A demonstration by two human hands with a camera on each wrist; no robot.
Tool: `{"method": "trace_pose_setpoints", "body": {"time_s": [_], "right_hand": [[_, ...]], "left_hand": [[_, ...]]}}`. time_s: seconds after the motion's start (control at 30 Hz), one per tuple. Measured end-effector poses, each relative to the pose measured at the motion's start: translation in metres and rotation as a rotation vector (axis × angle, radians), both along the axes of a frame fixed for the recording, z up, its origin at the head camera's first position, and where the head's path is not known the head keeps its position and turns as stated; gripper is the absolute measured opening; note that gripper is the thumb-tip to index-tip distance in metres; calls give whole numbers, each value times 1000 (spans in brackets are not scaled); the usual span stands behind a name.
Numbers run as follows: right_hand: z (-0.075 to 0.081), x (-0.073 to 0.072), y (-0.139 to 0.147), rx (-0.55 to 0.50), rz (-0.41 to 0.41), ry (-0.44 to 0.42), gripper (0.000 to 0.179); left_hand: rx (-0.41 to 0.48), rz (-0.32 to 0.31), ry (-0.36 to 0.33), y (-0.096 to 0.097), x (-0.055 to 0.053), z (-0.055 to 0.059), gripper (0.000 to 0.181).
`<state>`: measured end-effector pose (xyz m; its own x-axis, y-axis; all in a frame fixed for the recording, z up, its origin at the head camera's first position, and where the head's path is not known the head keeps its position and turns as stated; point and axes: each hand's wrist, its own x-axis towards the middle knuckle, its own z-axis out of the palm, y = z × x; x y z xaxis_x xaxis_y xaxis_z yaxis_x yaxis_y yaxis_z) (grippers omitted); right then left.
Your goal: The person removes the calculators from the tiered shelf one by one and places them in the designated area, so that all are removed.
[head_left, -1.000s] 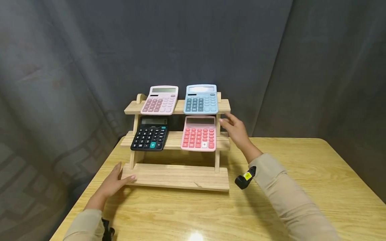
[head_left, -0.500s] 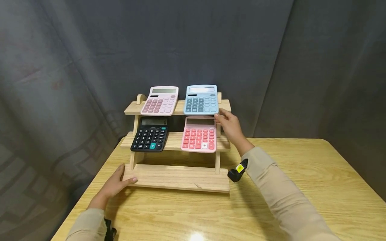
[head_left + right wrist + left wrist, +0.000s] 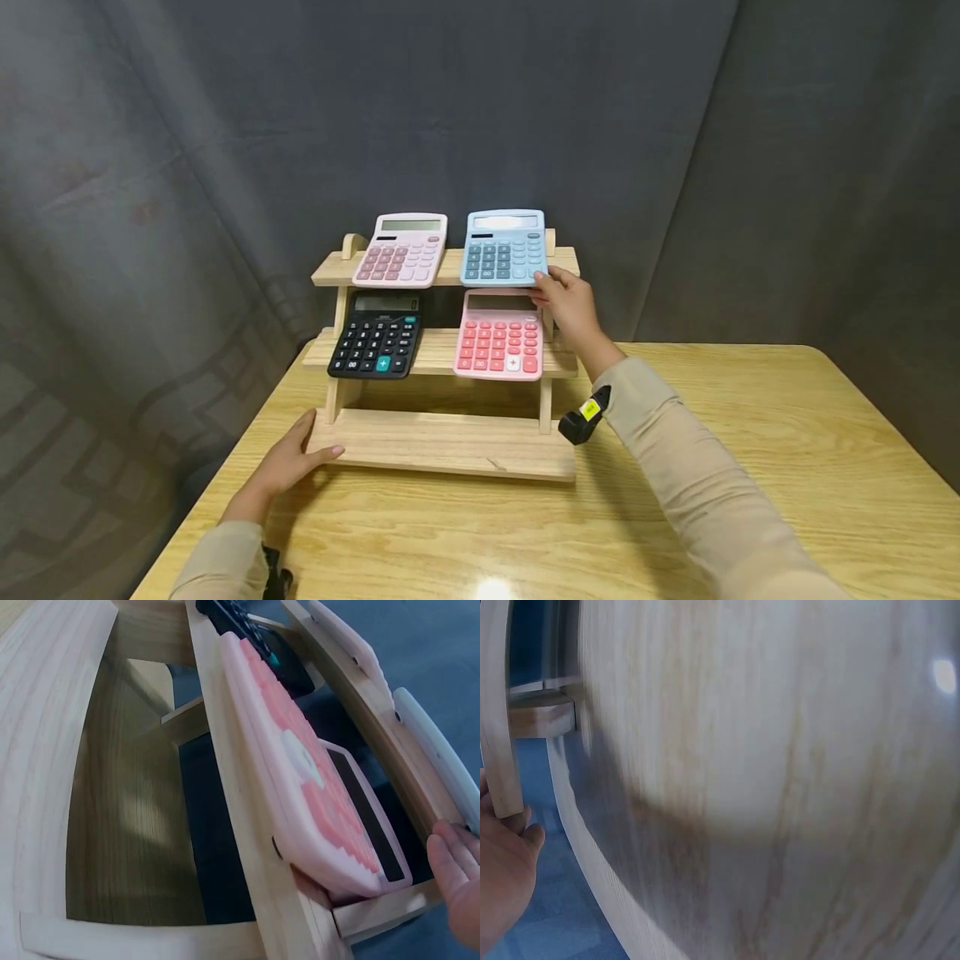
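Observation:
A three-tier wooden display stand (image 3: 442,442) bears the calculators. On its top tier sit a pale pink calculator (image 3: 401,250) at left and a blue calculator (image 3: 503,247) at right. My right hand (image 3: 573,312) pinches the blue calculator's lower right corner, thumb on its face. Below are a black calculator (image 3: 377,335) and a pink calculator (image 3: 498,335) with coral keys, both tilted back on the middle tier. My left hand (image 3: 288,460) grips the left end of the bottom board, thumb on top; the left wrist view shows its fingertips at the board's end.
The stand rests on a wood-grain table (image 3: 712,392). Behind the table hangs a dark grey curtain (image 3: 450,108). In the right wrist view, a stand side support (image 3: 386,911) runs close beside the right hand.
My right hand has moved left from beside the stand to the blue calculator's corner and taken hold of it. The left hand keeps its grip on the bottom board.

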<state>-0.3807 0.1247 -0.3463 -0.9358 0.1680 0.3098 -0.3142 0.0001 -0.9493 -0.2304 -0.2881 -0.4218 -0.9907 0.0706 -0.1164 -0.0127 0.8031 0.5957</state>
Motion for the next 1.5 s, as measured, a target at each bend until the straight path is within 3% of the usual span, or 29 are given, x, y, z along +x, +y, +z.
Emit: {"method": "trace_pose_setpoints", "body": {"time_s": [0.3,0.5,0.67,0.87,1.0,1.3,1.5], "right_hand": [[-7,-15,-2,-111,-63,-50,48],[-6,-15,-6,-222,-49,-86,43],[4,-4,-8,-405,1,-144,41],[42,36,-17,-585,18,-270,41],[61,59,-22,-683,14,-307,39],[44,47,-16,-801,48,-277,35],[46,56,-11,-909,96,-256,37]], "left_hand": [[-31,-28,51,-4,1,-2,95],[-35,-48,80,-5,3,-3,95],[-23,-42,82,-5,4,-2,96],[-10,-15,54,-4,5,-2,97],[-11,-10,53,-4,5,-2,97],[20,4,48,-4,5,-4,97],[39,13,48,-3,5,-5,96]]}}
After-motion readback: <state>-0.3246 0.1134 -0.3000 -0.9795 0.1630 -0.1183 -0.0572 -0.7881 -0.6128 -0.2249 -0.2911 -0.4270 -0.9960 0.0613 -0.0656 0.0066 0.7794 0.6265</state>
